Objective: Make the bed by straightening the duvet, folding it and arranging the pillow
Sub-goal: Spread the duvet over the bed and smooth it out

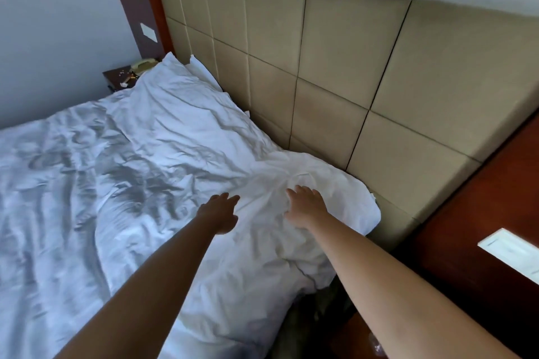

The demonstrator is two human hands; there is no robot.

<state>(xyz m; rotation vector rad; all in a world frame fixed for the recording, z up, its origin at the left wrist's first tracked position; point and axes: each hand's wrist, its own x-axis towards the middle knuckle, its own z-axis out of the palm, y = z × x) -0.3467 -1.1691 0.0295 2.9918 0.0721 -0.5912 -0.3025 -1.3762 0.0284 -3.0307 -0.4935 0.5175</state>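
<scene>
While both arms are stretched out over the bed, the left hand point(219, 213) is held flat with straight fingers on the rumpled white duvet point(96, 183), and the right hand point(306, 205) is pressed with spread, straight fingers onto the near pillow point(326, 183); nothing is gripped by either. This pillow is laid against the tan padded headboard point(335, 67) at three o'clock. A second pillow point(180, 102) is seen at eleven o'clock, also along the headboard. Beyond it, a phone point(143, 65) is set on a dark nightstand point(116, 79). No readable writing is shown.
</scene>
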